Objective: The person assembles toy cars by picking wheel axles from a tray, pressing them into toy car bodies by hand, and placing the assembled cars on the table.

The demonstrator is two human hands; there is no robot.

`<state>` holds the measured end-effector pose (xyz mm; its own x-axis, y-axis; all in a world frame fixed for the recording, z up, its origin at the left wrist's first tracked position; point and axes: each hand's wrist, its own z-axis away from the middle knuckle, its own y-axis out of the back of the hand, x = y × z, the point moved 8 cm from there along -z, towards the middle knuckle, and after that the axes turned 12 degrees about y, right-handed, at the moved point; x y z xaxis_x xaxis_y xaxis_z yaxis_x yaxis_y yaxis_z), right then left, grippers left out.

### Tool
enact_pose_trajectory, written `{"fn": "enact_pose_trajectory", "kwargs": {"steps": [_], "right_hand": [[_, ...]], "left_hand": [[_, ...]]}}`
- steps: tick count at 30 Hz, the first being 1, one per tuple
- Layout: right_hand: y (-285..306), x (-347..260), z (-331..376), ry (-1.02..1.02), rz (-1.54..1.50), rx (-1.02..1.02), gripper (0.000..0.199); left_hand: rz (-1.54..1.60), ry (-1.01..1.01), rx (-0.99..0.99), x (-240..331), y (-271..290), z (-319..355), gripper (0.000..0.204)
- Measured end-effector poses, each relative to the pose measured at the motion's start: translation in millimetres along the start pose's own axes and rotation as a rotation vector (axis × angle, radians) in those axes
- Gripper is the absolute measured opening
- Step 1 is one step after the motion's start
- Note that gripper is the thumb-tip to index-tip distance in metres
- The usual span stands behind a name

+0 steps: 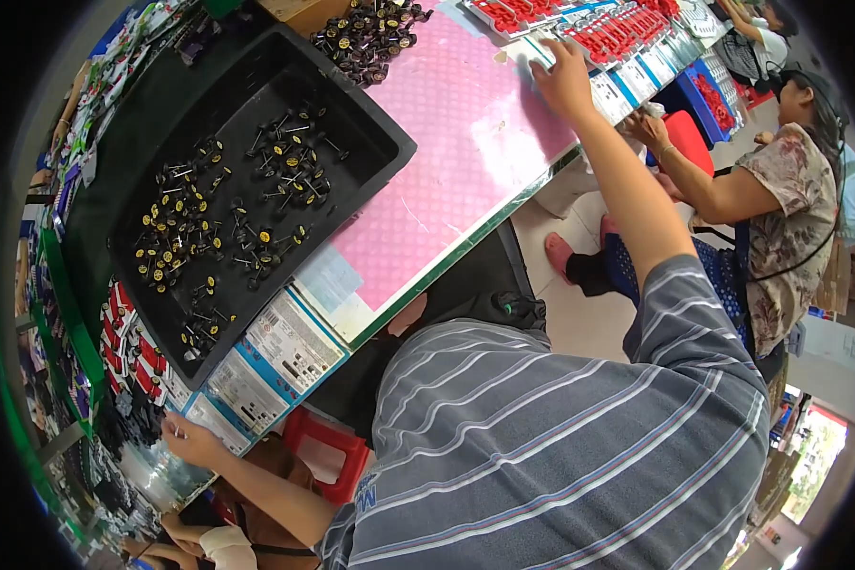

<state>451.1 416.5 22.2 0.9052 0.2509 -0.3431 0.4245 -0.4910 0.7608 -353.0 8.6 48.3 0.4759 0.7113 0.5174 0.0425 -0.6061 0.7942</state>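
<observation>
Black plastic makes up the big tray [370, 142] that sits on the left half of the bench [489, 223], with a scatter of small black-and-yellow wheel parts on stems [218, 223] lying loose on its floor. Low at the far left, the left hand [188, 439] rests at the bench corner, fingers curled together on a small dark piece; I cannot tell exactly what it pinches. Just beside it lie white-and-blue printed cards [266, 366], overlapping along the near edge of the tray, and a row of red packaged parts [128, 351] runs along the tray's left side. Under the bench edge a red stool [328, 456] shows. Further right the bench is covered by a pink textured mat [446, 133], with a heap of the same dark wheel parts [370, 33] at its far end. To the right, the striped-sleeved arm stretches out and the right hand [562, 78] lies palm-down, fingers spread flat, on white-and-blue cards [627, 85] at the mat's far corner, near rows of red parts in packs [617, 33]. At the far right another person in a patterned top [788, 218] sits beside the bench.
</observation>
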Motion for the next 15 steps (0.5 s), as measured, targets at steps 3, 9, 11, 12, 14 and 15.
{"fn": "enact_pose_trajectory", "kwargs": {"steps": [3,9,11,12,14,15], "right_hand": [[-26,-9,-26,0.092,0.051,-0.022,0.039],[-18,-46,-33,0.140,0.013,0.162,0.023],[14,-77,-17,0.185,-0.071,0.308,0.021],[30,-96,-3,0.178,-0.196,0.339,0.018],[66,-152,32,0.267,-0.326,0.375,0.016],[87,-186,50,0.300,-0.368,0.368,0.016]], "left_hand": [[0.155,0.013,0.091,50,10,47,0.046],[0.538,-0.134,-0.207,190,-1,135,0.024],[0.607,-0.247,-0.329,228,-6,172,0.021],[0.623,-0.313,-0.390,246,-9,191,0.020],[0.633,-0.448,-0.577,282,-8,228,0.025],[0.765,-0.302,-0.825,284,-25,242,0.036]]}}
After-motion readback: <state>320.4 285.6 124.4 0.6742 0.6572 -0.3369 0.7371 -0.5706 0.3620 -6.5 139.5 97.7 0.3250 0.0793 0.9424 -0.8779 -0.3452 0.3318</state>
